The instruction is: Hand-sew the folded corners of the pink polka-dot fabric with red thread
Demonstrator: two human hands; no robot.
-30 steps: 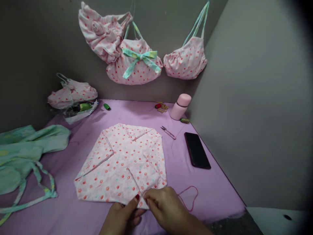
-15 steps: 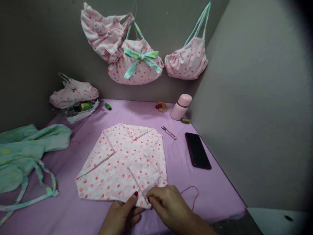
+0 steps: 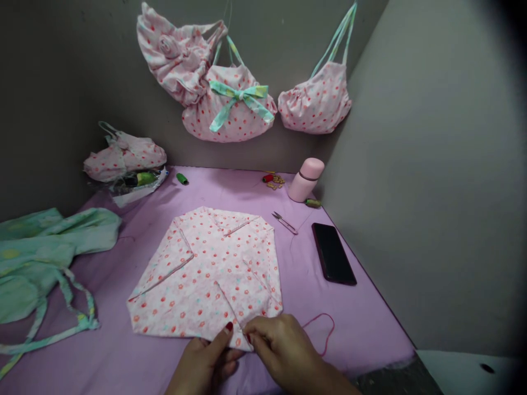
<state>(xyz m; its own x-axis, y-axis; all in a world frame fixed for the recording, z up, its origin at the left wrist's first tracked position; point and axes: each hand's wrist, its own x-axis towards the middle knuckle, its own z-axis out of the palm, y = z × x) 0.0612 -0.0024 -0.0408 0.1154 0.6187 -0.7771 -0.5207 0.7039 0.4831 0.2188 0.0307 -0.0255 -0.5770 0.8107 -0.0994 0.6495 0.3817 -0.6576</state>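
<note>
A pale pink cloth (image 3: 206, 274) with red flower prints lies flat, its corners folded inward and stitched along the edges. My left hand (image 3: 206, 354) grips its near edge, thumb on top and fingers underneath. Right beside it, my right hand (image 3: 284, 345) is closed in a pinch at the fold near the lower right corner. What the fingertips hold is too small and hidden to make out. A red thread (image 3: 329, 334) loops out on the table from behind my right hand.
On the purple tablecloth (image 3: 370, 318) lie a phone (image 3: 334, 253), thread snips (image 3: 285, 223), a pink bottle (image 3: 305, 181) and thread spools (image 3: 313, 203). Green fabric (image 3: 37, 263) with straps lies at left. Sewn pink bags (image 3: 315, 101) hang on the back wall.
My right hand has shifted very slightly, with its fingertips still at the fold. The left hand and the cloth stay in place.
</note>
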